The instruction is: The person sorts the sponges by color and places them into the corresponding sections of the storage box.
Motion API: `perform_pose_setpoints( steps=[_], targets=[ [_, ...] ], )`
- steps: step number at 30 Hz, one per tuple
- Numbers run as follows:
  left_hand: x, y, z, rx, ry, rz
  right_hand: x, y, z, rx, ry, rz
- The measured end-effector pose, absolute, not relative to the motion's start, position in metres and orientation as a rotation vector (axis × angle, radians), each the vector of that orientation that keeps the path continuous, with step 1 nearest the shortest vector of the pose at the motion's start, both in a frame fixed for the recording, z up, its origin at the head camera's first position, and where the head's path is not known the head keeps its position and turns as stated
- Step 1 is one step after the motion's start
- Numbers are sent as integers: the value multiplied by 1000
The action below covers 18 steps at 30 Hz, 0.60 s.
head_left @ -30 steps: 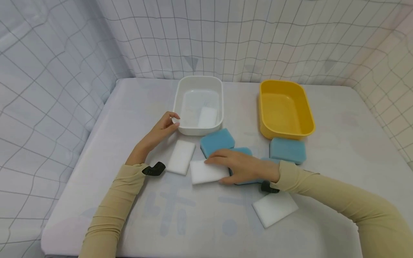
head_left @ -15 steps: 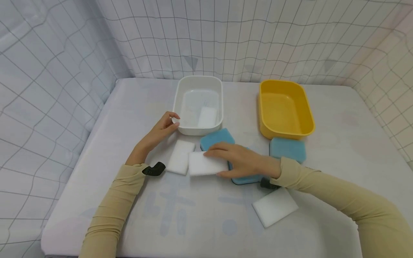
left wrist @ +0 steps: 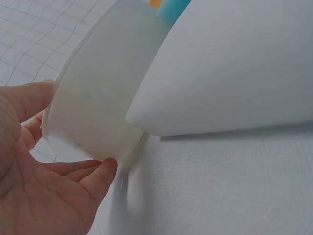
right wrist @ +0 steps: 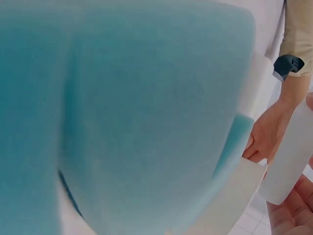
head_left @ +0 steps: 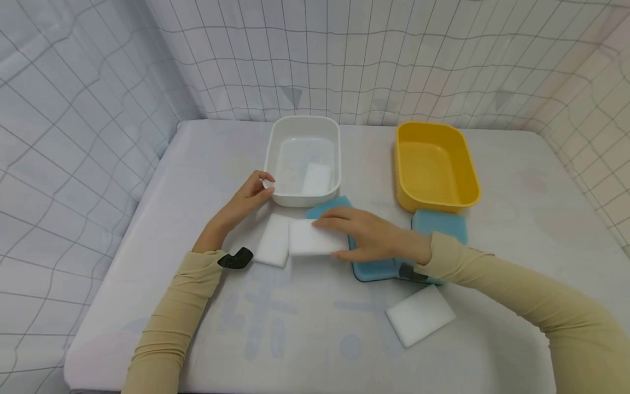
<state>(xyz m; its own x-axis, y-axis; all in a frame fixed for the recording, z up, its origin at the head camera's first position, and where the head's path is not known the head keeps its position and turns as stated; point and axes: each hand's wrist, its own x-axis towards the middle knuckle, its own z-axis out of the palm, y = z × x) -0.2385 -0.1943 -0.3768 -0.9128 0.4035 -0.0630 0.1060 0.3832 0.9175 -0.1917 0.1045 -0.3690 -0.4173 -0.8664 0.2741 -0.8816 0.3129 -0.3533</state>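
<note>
My right hand [head_left: 369, 236] pinches a white rectangular sponge [head_left: 315, 237] by its right end, thumb at the near edge and fingers at the far one. It is raised over the table and overlaps another white sponge [head_left: 272, 242] to its left. In the right wrist view the held sponge [right wrist: 289, 152] shows edge-on at the right. My left hand [head_left: 242, 201] grips the near left corner of a white plastic bin [head_left: 302, 201]. Its fingers lie on both sides of the bin wall [left wrist: 105, 93] in the left wrist view. One white sponge [head_left: 317, 178] lies inside the bin.
Blue sponges lie around my right hand: one [head_left: 327, 207] against the white bin, one [head_left: 371, 271] under the hand, one [head_left: 439, 223] before a yellow bin [head_left: 433, 206]. Another white sponge [head_left: 420, 316] lies nearer the front. A grid-patterned cloth [head_left: 344, 60] hangs behind the table.
My right hand has lifted the white sponge off the table and carried it slightly away from me, toward the white bin. The left hand has stayed at the bin's corner.
</note>
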Motion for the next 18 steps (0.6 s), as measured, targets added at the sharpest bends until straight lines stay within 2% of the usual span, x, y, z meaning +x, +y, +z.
perform_pose_setpoints(
  steps=[18],
  targets=[
    [-257,-203,-404,483,2348,1590,-220,106,-355,1590,-2465,692]
  ],
)
